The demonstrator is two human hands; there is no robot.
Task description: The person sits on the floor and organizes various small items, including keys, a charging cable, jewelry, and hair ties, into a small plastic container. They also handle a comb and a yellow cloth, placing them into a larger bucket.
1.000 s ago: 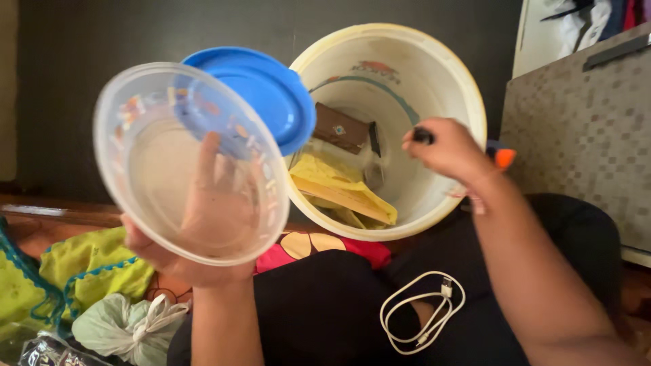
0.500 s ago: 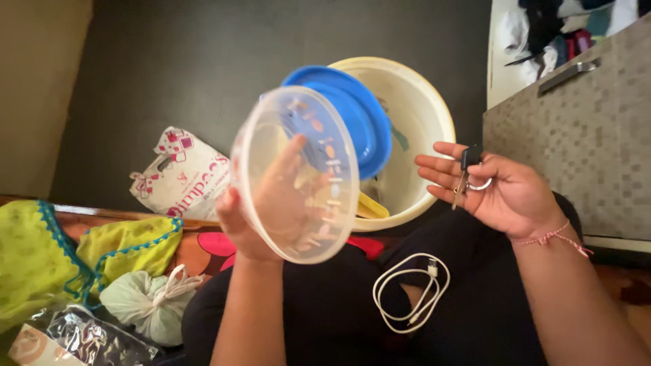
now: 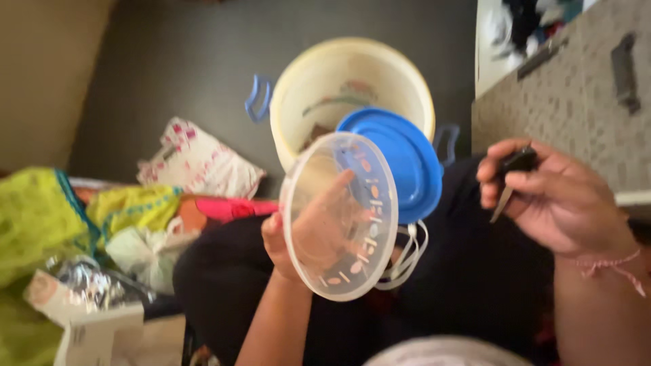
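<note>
Dark grey flooring fills the far part of the view, with a speckled cabinet front [image 3: 576, 88] rising at the right. At the far left lies yellow-green cloth with a blue edge [image 3: 41, 217], and nearer the camera a crinkled silvery packet [image 3: 88, 288] rests beside a pale knotted plastic bag [image 3: 146, 251]. Beyond them a white carrier bag with pink patterning [image 3: 196, 163] leans on the floor; its print is too blurred to make out.

At centre, the left hand [image 3: 305, 234] grips a clear round plastic container [image 3: 339, 217] tilted on edge, fingers spread behind its wall, with a blue lid [image 3: 400, 163] held just behind it. The tub looks empty, so, judging by this, nothing has gone into it and the lid is not on. Farther off stands a cream bucket with blue handles [image 3: 352, 88], a coloured label inside its wall. A white cable [image 3: 410, 251] lies on the dark lap below the lid.

At right, the right hand [image 3: 553, 196] closes round a dark-headed key [image 3: 512, 173], its blade pointing down.
</note>
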